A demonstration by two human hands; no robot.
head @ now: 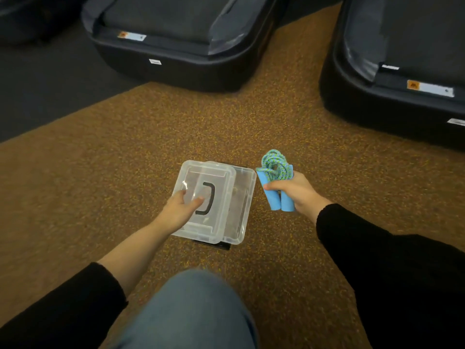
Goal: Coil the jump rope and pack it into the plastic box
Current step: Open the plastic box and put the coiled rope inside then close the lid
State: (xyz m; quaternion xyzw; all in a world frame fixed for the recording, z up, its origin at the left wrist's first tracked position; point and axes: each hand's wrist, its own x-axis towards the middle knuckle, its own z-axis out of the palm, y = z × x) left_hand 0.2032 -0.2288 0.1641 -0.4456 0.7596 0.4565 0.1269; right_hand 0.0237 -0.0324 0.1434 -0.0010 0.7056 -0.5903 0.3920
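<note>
Centre right of the frame, the right hand (299, 192) grips the coiled jump rope (273, 170), fingers curled round its two blue handles (275, 201). Their long axis runs up-down, coil uppermost. Just left, the left hand (180, 210) holds the clear lid (208, 177), shifted leftward over the plastic box (242, 197) on the floor (125, 159).

Place: a gym is indicated.
Machines: the far-centre treadmill (176, 26) and the far-right treadmill (407, 46) are seen from their rear ends, with dark belts set in black housings.
Labels: warning stickers (430, 88) are stuck on the deck ends.
Floor: brown speckled rubber flooring (113, 167) is laid near and centre; a dark section (45, 91) is laid far left.
Gear: a coiled jump rope (274, 167) with blue foam handles is seen near right.
</note>
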